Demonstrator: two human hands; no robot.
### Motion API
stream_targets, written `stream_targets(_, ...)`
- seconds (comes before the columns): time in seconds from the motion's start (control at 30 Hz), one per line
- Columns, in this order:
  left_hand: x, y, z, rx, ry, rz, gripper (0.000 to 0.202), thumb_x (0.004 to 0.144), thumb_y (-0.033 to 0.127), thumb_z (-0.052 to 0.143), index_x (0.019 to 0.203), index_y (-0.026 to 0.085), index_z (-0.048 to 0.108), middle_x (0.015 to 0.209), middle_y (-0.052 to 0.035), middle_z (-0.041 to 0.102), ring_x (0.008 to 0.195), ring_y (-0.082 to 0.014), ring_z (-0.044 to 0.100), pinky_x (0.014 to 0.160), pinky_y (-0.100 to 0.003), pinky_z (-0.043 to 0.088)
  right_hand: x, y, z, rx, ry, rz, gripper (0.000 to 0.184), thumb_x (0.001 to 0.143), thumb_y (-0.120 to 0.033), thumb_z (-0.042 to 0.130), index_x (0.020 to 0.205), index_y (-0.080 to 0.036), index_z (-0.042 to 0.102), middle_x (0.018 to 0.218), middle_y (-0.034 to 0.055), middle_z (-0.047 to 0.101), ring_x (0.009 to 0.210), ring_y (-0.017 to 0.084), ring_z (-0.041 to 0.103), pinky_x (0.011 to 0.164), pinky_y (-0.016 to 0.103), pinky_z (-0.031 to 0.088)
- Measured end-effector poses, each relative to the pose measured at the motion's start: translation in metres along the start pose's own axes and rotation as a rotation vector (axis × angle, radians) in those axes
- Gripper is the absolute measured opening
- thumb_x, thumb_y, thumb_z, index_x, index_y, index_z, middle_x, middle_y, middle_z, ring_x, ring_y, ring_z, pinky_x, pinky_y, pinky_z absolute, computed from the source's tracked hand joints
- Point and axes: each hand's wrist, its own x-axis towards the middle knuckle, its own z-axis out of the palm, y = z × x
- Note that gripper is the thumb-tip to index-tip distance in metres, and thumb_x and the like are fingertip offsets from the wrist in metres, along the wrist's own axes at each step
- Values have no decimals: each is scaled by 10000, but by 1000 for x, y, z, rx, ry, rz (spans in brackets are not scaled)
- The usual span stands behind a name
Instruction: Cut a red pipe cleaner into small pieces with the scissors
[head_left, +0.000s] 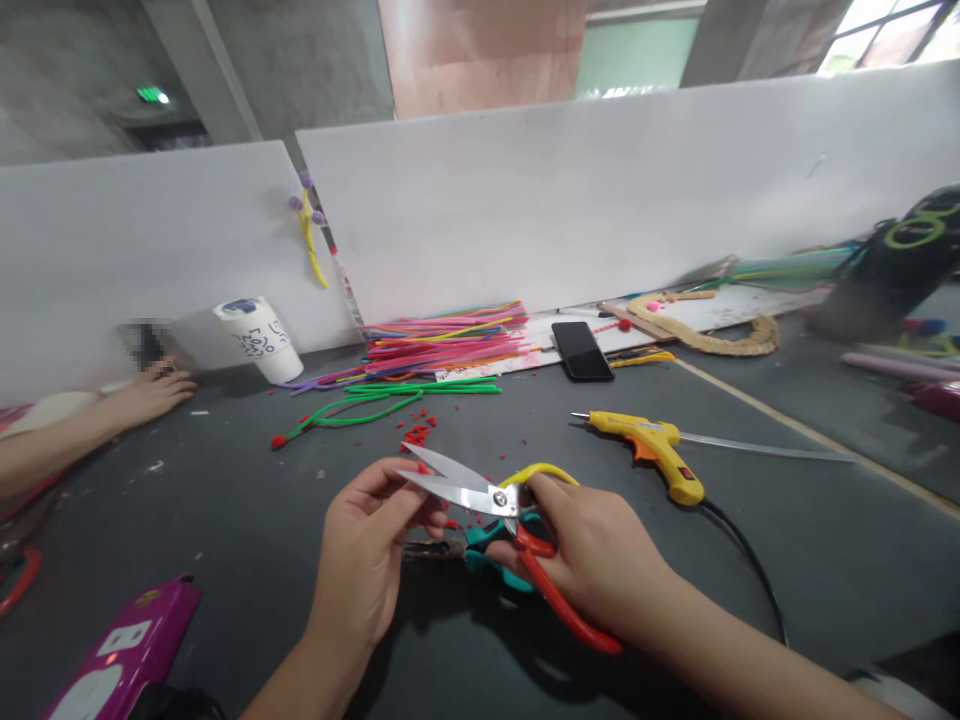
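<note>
Grey tabletop (247,510), white panels (570,210) standing behind it, and over the middle the right hand (592,545) grips the scissors (499,500) by their yellow and red handles, blades parted and aimed at the left hand (364,545)! That one pinches a small red piece (424,468) right by the blades; whether they touch it, I cannot tell. Red scraps (416,436) lie just beyond, a yellow glue gun (654,440) off to the right.

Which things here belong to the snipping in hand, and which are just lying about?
Seem to belong:
scissors, in the right hand
red piece, in the left hand
red scraps, likely trimmings

Apparently lying about:
phone
white cup
power strip
glue gun
</note>
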Motion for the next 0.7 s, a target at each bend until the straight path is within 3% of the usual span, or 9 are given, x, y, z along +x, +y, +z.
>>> stream_targets(0.2,-1,-1,0,11,16,46,31,683,142,632,655,153,625,572,31,607,479,-63,535,456,-149,424,-1,0,5,-26,-9,-3,409,750,-593,456,735,-187,502,652,44,621,558,200,571,481,264,218)
stream_targets(0.7,-2,-5,1,19,70,86,49,682,173,638,657,151,602,578,31,601,496,-66,530,478,-160,420,-2,-3,10,-22,0,-41,359,802,-518,416,741,-178,510,641,47,625,541,197,576,480,267,222)
